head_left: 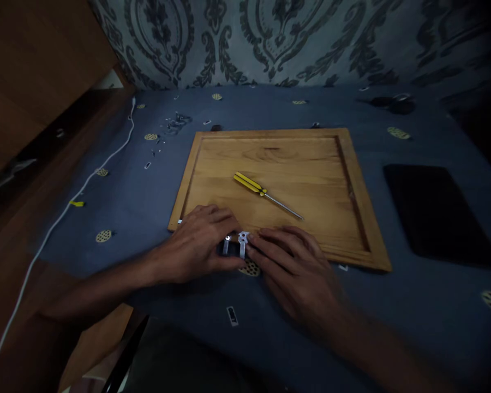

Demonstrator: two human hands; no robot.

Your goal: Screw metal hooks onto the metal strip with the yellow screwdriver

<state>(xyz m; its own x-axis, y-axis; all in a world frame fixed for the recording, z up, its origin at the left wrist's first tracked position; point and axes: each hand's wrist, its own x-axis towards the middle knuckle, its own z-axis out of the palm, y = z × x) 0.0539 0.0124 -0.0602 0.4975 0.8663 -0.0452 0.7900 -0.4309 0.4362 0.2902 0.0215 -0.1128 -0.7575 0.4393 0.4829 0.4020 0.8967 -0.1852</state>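
A small silvery metal bracket [243, 238] with two prongs lies against the near edge of a wooden board [270, 158] with a raised border. My left hand [196, 240] is closed about its left side, fingers on the board's edge and thumb below. From the right, my right hand [294, 267] presses its fingertips to the bracket's other side, fingers close together. Part of the bracket is hidden by the hands. On the board, just beyond them, rests a screwdriver [249, 183] with a yellow-and-black handle, its tip pointing right and toward me.
Small metal parts [178, 124] lie loose on the blue patterned cloth [131, 213] at the back left. A white cable [82, 191] runs down the left side. To the right are a dark flat object [437, 213] and a black item [393, 103] farther back.
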